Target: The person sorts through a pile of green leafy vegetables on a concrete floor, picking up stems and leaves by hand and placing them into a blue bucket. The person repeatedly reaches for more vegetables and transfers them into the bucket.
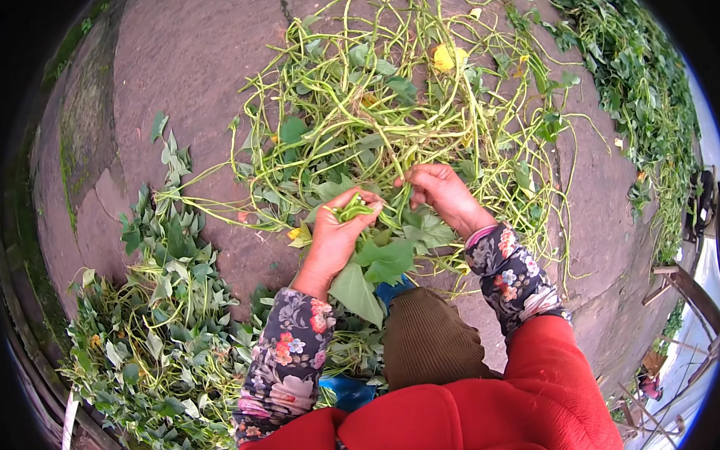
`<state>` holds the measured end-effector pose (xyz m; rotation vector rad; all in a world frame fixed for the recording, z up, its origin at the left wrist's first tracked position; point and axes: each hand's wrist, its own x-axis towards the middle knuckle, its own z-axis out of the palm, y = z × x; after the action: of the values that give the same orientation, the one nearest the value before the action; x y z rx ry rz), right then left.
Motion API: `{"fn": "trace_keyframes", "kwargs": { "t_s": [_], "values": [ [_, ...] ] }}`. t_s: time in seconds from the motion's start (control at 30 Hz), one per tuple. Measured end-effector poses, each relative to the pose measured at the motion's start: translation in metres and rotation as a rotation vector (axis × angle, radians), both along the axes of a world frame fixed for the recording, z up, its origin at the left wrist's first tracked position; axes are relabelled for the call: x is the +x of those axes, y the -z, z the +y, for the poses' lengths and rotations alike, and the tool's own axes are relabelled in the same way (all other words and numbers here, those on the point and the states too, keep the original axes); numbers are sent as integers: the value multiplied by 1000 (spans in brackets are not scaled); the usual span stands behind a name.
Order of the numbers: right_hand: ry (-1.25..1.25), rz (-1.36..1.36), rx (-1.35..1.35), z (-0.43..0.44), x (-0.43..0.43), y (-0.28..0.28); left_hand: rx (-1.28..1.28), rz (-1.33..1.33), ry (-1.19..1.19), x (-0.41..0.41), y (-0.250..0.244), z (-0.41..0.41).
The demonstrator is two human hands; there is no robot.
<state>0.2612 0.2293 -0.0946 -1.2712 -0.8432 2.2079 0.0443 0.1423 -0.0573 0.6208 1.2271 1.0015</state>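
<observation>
A loose tangle of green leafy vines (356,118), mostly bare stems, spreads over the stone ground in front of me. My left hand (343,228) is closed around a small bundle of cut green stems (356,208), and broad green leaves (386,260) hang below it. Just to the right, my right hand (439,192) has its thumb and fingers pinched on a green vine stem (402,197) at the near edge of the tangle. Both hands are close together, above my knee.
Leafy vines (156,363) are heaped at the lower left, reaching my legs. Another long pile of leafy vines (640,78) lies along the right. Wooden pieces (692,299) stand at the right edge. Bare paving (188,70) shows at the upper left.
</observation>
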Motion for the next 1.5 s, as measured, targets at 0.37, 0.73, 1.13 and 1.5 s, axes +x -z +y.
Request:
{"fn": "trace_keyframes", "kwargs": {
  "t_s": [0.37,0.73,1.13,1.5],
  "values": [
    [39,241,-61,23,32,10,37,140,1,-95,-47,-47],
    [-314,-735,769,72,82,35,57,133,-237,-134,-53,-74],
    [-42,-1722,1159,291,102,-62,54,254,-116,-135,-90,-107],
    [-400,-1117,1507,121,-20,-4,6,-471,102,-55,-112,-158]
  ]
}}
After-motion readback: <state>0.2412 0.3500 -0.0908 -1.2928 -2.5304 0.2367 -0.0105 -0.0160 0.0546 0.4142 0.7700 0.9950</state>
